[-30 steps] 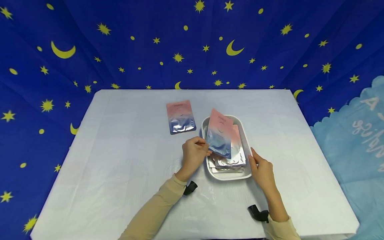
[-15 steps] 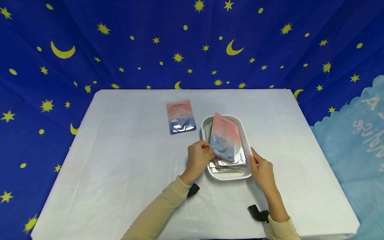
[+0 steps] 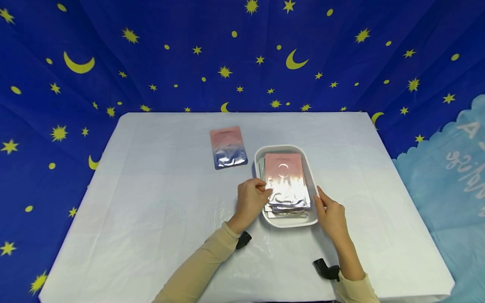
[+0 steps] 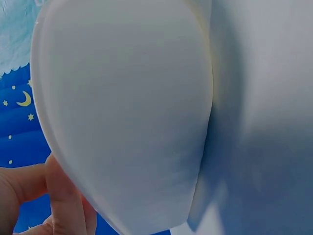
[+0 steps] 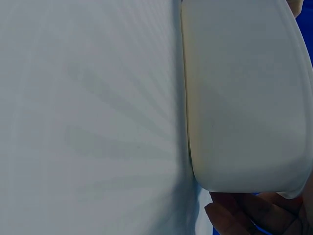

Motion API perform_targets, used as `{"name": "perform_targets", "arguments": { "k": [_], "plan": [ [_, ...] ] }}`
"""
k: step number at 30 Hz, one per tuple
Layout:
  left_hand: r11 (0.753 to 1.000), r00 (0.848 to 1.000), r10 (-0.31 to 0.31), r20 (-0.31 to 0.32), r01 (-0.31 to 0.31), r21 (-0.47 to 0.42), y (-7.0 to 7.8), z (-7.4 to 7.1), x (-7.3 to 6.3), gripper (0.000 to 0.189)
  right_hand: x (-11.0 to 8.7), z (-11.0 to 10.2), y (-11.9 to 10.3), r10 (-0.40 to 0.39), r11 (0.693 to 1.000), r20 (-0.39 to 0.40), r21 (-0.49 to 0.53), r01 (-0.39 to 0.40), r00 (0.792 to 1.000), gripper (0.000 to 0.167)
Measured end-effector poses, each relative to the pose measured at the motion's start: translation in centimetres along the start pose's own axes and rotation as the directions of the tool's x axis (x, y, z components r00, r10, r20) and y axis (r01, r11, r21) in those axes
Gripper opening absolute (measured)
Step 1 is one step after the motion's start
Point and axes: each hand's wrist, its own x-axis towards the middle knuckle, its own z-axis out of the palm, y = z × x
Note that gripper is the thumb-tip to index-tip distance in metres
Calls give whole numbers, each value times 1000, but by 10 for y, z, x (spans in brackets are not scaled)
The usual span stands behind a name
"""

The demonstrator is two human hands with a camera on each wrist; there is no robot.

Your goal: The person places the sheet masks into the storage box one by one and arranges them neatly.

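In the head view a white oblong tray (image 3: pixel 288 225) stands on the table, holding a stack of flat foil packets. On top lies a pink-to-silver sheet mask packet (image 3: pixel 284 179) with a crescent printed on it. My left hand (image 3: pixel 251 200) reaches over the tray's left rim and pinches this packet's lower left edge. My right hand (image 3: pixel 331 214) grips the tray's right rim near the front corner. Both wrist views show mainly the tray's outer wall; left fingers (image 4: pixel 66 200) are at the rim, right fingers (image 5: pixel 259 213) beside the wall.
A second pink-and-blue sheet mask packet (image 3: pixel 229 147) lies flat on the white-covered table (image 3: pixel 159 168), left of and behind the tray. Black wrist-worn pieces (image 3: pixel 326 269) sit beside both forearms. A blue star-patterned cloth (image 3: pixel 182 54) hangs behind the table.
The packet at my left hand has come down and turned from a slant to lie squarely on the stack. My left hand shifted slightly right; my right hand stayed at the rim.
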Motion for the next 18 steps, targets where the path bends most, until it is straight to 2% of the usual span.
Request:
{"name": "perform_targets", "arguments": {
  "k": [4,7,11,18],
  "plan": [
    [993,995,84,-58,-79,84,-5,-3,1,13,0,0,0,-3,1000,4,11,3,1000,37],
    [990,989,117,-86,-109,90,-9,-6,3,13,0,0,0,-4,1000,3,15,4,1000,36],
    [990,988,116,-104,-108,87,-11,-12,6,13,0,-1,-1,6,1000,6,15,-6,1000,36],
    [984,982,126,-143,-104,148,-13,-20,11,13,1,-1,-1,2,1000,0,12,-2,1000,36]
  ]
}}
